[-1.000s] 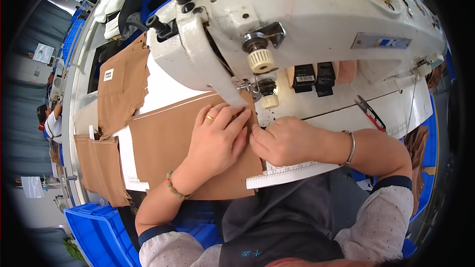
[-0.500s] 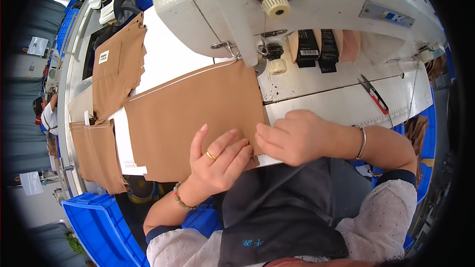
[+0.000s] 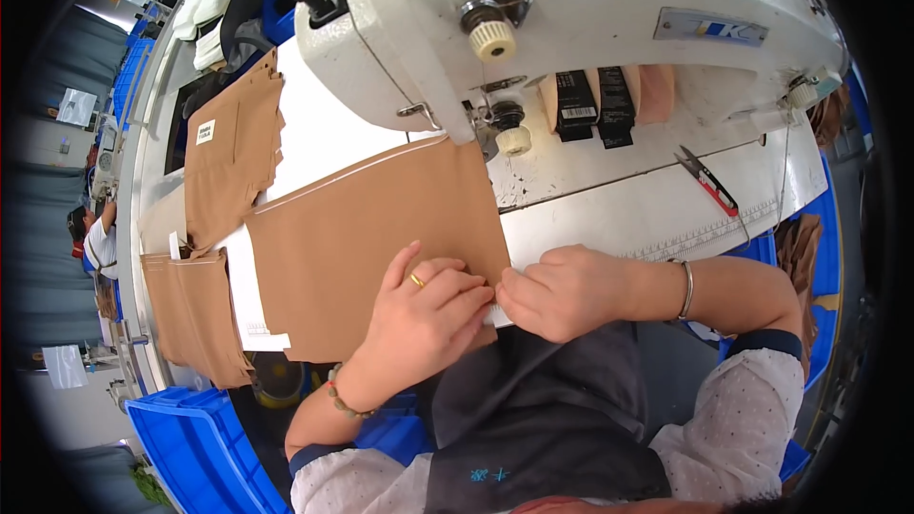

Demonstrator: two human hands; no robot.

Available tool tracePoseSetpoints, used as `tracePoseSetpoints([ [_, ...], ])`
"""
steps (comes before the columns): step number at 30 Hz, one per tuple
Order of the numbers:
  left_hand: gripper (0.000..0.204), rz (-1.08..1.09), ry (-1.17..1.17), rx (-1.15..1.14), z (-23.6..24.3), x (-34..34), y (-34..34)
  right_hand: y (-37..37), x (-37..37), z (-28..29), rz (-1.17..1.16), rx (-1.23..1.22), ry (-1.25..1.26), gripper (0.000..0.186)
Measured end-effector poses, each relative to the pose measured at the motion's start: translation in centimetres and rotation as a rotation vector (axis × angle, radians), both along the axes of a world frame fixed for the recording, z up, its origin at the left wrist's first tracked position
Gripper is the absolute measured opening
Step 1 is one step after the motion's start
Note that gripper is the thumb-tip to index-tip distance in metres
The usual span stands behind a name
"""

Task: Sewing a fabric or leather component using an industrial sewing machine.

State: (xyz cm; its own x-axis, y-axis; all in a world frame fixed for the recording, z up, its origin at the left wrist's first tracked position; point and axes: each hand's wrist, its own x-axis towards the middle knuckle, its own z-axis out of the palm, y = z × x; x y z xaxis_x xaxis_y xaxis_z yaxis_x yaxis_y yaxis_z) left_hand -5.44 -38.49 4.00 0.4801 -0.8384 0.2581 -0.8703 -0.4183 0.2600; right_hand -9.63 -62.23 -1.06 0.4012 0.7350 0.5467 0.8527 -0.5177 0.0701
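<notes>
A brown fabric panel (image 3: 381, 219) with a white line of stitching along its far edge lies flat on the sewing table, its far right corner beside the sewing machine's (image 3: 390, 86) presser area. My left hand (image 3: 428, 305) rests over the panel's near right corner, fingers bent in on the fabric edge and one finger raised. Close beside it, my right hand (image 3: 562, 290) is closed in a pinch at the panel's right edge. The fingertips of both hands almost meet there; exactly what lies between them is hidden.
Stacked brown pieces (image 3: 228, 152) and another brown bundle (image 3: 195, 309) lie at the left. Red-and-black thread snips (image 3: 709, 183) sit to the right, below black labels (image 3: 590, 107) under the machine arm. A blue crate (image 3: 205, 447) stands at the lower left.
The left hand's fingers have curled in more at the panel's corner. My right hand stays pinched at the edge. The whole view has shifted slightly.
</notes>
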Motion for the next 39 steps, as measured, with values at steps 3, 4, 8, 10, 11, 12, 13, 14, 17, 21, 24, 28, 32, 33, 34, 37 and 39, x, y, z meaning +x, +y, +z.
tracePoseSetpoints([
  [3,0.029,0.036,0.096,-0.004,0.0,1.8,-1.2,0.4,0.2,-0.4,0.027,0.065,0.025,0.017],
  [4,0.035,0.080,0.010,-0.048,-0.7,2.2,-1.5,0.5,0.2,-0.3,0.030,0.066,0.019,0.017],
  [8,0.043,0.051,-0.001,-0.006,-3.1,2.3,-1.6,0.5,0.5,-0.3,-0.006,0.093,-0.009,0.014],
  [10,0.041,0.085,-0.033,-0.009,-3.1,2.3,-1.7,0.4,0.7,-0.3,-0.007,0.085,-0.011,0.014],
  [11,0.041,0.085,-0.033,-0.006,-3.2,2.7,-1.7,0.2,1.1,-0.2,-0.008,0.080,-0.017,0.013],
  [12,0.042,0.070,-0.046,-0.017,-3.3,3.2,-1.9,0.0,1.5,-0.2,-0.009,0.073,-0.025,0.013],
  [13,0.043,0.055,-0.060,-0.028,-3.5,3.8,-2.0,-0.1,1.9,-0.1,-0.009,0.074,-0.027,0.013],
  [14,0.043,0.054,-0.061,-0.028,-3.5,4.2,-2.1,-0.2,2.3,-0.1,-0.018,0.080,-0.021,0.012],
  [17,0.042,0.050,-0.091,-0.067,-3.6,5.2,-2.5,-0.3,2.9,-0.5,-0.053,0.097,-0.013,0.011],
  [21,0.041,0.035,-0.086,-0.083,-3.5,6.1,-2.6,-1.8,2.9,0.7,-0.155,-0.006,0.102,0.013],
  [24,0.039,0.038,-0.094,-0.076,-2.9,6.1,-2.3,-4.1,4.2,2.4,-0.511,0.075,-0.099,0.010],
  [28,0.039,0.000,0.033,0.017,0.0,6.4,-2.9,-7.8,5.7,1.3,-0.808,0.056,-0.183,0.012],
  [32,0.037,0.098,0.367,0.106,2.7,6.0,-4.3,-8.9,5.1,2.0,-0.622,0.061,-0.138,0.016],
  [33,0.037,0.097,0.361,0.101,2.5,6.1,-4.3,-8.7,4.7,2.3,-0.601,0.055,-0.087,0.018],
  [34,0.036,0.170,0.757,-0.009,2.0,6.3,-4.4,-8.1,4.4,2.5,-0.602,0.052,-0.095,0.018],
  [37,0.035,0.274,1.345,-0.234,0.8,6.6,-4.6,-4.6,2.4,3.4,-0.464,0.087,-0.014,0.011],
  [39,0.034,0.293,1.538,-0.343,-0.4,6.6,-4.7,-2.0,0.6,3.7,-0.420,0.033,-0.010,0.012],
])
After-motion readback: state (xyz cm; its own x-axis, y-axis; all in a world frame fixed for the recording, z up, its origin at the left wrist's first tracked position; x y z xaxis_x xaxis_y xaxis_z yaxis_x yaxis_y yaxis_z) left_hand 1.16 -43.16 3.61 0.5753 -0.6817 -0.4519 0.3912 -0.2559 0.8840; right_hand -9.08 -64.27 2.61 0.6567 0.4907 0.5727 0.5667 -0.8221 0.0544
